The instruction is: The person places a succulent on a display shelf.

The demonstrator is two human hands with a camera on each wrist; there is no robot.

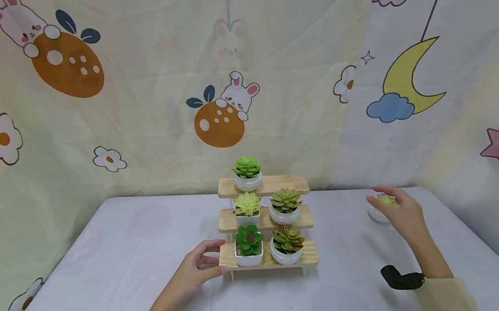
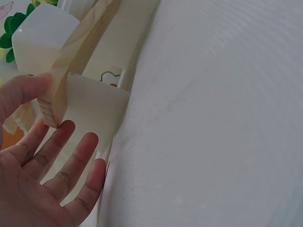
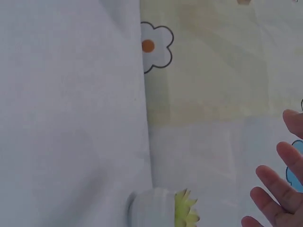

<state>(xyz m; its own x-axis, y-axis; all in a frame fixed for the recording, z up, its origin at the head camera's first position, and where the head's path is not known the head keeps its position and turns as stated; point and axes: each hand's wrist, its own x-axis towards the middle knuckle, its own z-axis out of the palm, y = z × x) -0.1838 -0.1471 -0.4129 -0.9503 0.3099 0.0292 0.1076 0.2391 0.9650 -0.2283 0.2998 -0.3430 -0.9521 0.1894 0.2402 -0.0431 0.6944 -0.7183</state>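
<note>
A three-tier wooden plant stand bears several small succulents in white pots. My left hand holds the left end of its lowest board, thumb on one side and index finger on the other; the remaining fingers are spread. Over at the right, my right hand hovers around another succulent in a white pot, partly hiding it. The right wrist view shows that pot at the bottom edge, with the right hand's fingers extended and apart from it.
A bright green succulent sits on the top tier, left side. The middle and lowest tiers each carry two pots. White cloth covers the table, and a printed curtain hangs behind it. A black strap is at the right wrist.
</note>
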